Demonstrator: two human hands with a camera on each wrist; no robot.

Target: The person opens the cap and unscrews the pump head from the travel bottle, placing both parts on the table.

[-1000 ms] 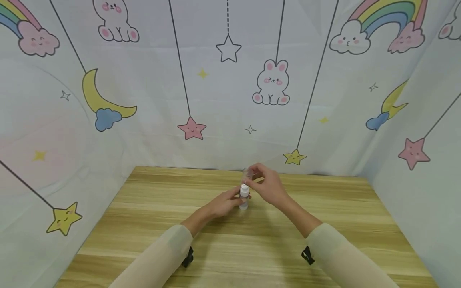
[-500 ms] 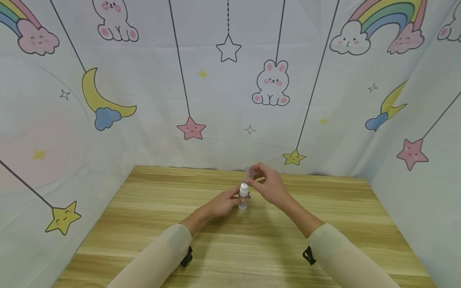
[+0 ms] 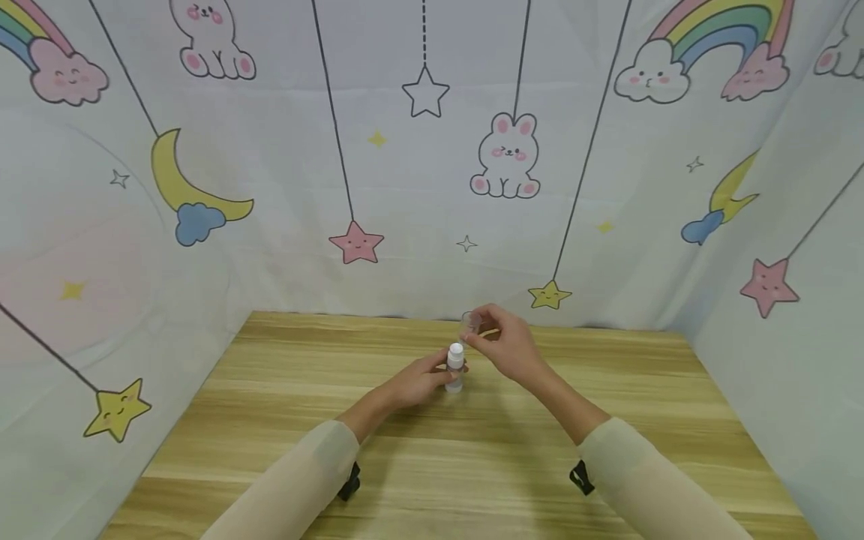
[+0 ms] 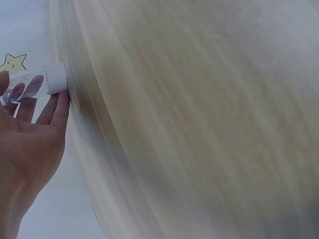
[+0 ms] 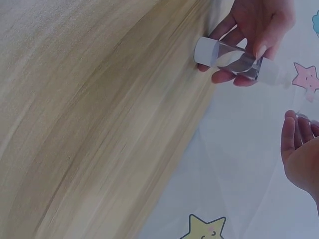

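Note:
Near the back of the table, a small pump bottle stands upright, with a clear body and a white top. My left hand holds it from the left, thumb in front and fingers behind. The right wrist view shows its white base and the left hand around its clear middle. Just above and to the right, my right hand pinches a clear cap between thumb and fingers. The cap is apart from the white top. In the left wrist view the left hand partly covers the bottle.
The wood-grain table ends at a white cloth backdrop printed with stars, moons and rabbits. The cloth also stands along both sides. A dark strap piece shows under the left sleeve, and another dark piece by the right sleeve.
My right hand has drawn the clear cap slightly up and to the right, away from the bottle's white top. My left hand keeps its hold on the bottle, which stays in place.

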